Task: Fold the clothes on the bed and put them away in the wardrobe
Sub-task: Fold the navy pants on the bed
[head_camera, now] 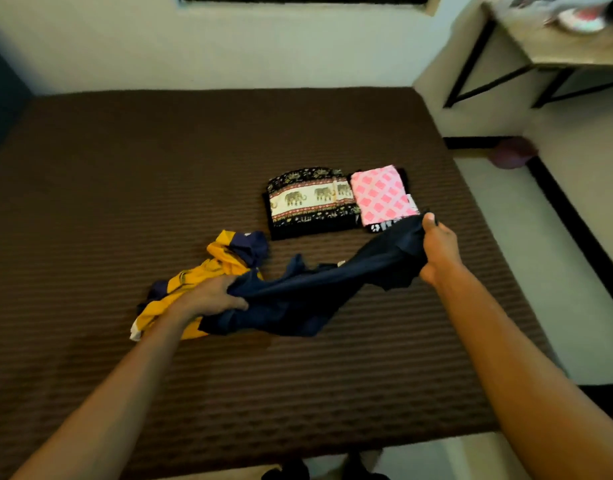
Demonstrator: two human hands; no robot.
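Brown bed (125, 168) beneath, my left hand (208, 299) and right hand (438, 247) clutch opposite ends of the navy garment (332, 289), stretching it flat for folding.

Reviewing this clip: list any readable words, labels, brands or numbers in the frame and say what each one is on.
No text reads clearly.
White lettering on the black folded garment under the pink patterned cloth: partly covered and blurred, unreadable.
Dark print on the white item on the side table: blurred, unreadable.
Marking on the yellow and navy shirt: too small to read.
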